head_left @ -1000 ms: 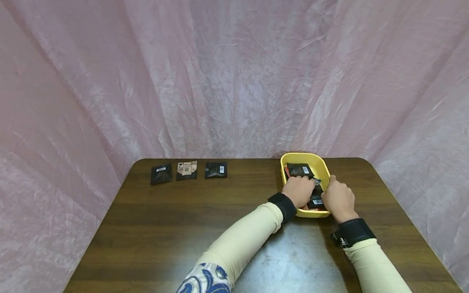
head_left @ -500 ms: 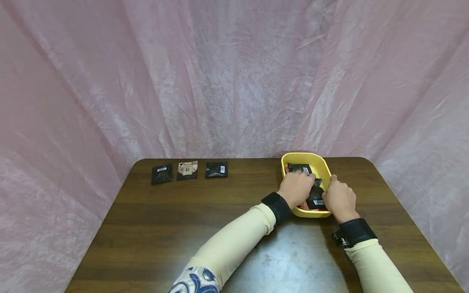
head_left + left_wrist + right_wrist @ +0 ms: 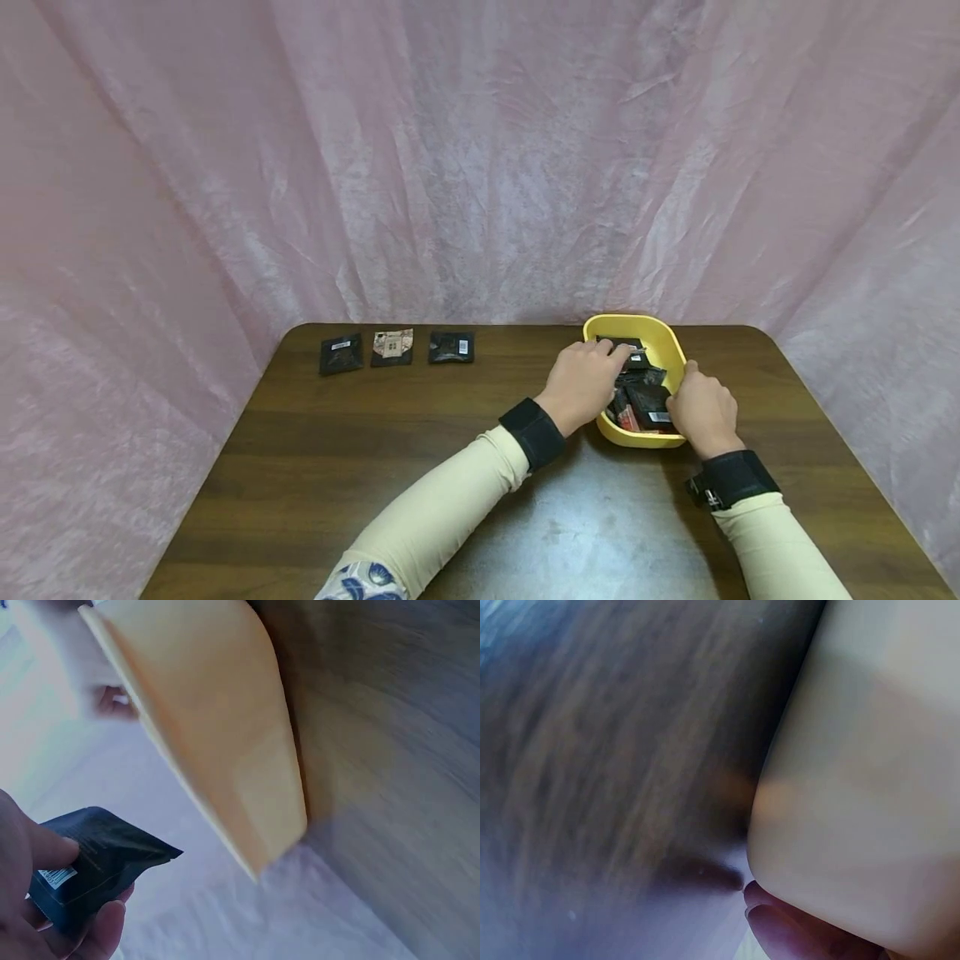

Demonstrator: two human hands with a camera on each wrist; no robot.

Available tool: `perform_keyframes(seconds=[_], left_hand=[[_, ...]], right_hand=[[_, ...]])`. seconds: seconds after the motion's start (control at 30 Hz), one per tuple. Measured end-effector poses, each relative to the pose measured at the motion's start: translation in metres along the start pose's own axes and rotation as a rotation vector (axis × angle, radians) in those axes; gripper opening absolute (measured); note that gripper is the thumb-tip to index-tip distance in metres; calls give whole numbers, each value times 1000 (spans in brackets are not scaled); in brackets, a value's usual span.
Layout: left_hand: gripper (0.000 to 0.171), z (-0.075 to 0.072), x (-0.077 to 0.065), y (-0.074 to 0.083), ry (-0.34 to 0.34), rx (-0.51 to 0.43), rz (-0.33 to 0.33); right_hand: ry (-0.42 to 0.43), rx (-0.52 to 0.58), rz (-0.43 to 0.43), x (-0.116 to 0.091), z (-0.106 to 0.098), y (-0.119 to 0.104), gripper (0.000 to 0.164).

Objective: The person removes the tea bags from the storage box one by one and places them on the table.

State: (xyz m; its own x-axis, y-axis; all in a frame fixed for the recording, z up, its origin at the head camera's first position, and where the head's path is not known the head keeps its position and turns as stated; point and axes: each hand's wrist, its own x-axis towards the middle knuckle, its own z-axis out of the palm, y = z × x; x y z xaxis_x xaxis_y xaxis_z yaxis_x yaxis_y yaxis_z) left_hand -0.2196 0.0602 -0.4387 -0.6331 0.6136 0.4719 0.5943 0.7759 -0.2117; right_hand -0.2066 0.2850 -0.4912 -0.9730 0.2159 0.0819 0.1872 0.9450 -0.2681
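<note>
My left hand (image 3: 581,379) is over the left rim of a yellow plastic bin (image 3: 637,441). In the left wrist view it pinches a small black sachet (image 3: 101,851) with a white barcode label, thumb on top and fingers below. That sachet is raised beside the bin's outer wall (image 3: 210,712). My right hand (image 3: 702,412) grips the bin's right rim; its fingers (image 3: 795,930) show under the wall in the right wrist view. Inside the bin lie several black sachets (image 3: 648,404), with some red packaging (image 3: 627,418) among them.
At the back left of the brown wooden table (image 3: 360,450), three flat packets lie in a row: a black one (image 3: 341,356), one with a beige printed front (image 3: 392,347), and another black one (image 3: 452,347). A pink curtain (image 3: 480,167) hangs behind the table.
My left hand has drawn up and left from inside the bin to its left rim, and a black sachet now shows in its fingers. The right hand stays on the rim.
</note>
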Motion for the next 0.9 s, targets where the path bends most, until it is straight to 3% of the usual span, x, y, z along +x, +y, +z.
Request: perform_keyframes(seconds=[0.17,0.3,0.47,0.67,0.9], left_hand=[[30,-7,-24,-21,67,-11,-35],[29,-3,-43,-40,62,10,-63],[34,13,-64,-59,-89,52,-129],[35,34,-70,-70,-318,94,-194],[25,53,-72,-77,-390,98,-236]], right_hand=[[-18,-9,38,-1,-2,6,66],[-31,-6,41,-1,-2,9,67],[-34,-4,37,-1,-2,11,68],[-33,-10,35,-2,-2,13,69],[-35,-16,35,-2,-2,9,71]])
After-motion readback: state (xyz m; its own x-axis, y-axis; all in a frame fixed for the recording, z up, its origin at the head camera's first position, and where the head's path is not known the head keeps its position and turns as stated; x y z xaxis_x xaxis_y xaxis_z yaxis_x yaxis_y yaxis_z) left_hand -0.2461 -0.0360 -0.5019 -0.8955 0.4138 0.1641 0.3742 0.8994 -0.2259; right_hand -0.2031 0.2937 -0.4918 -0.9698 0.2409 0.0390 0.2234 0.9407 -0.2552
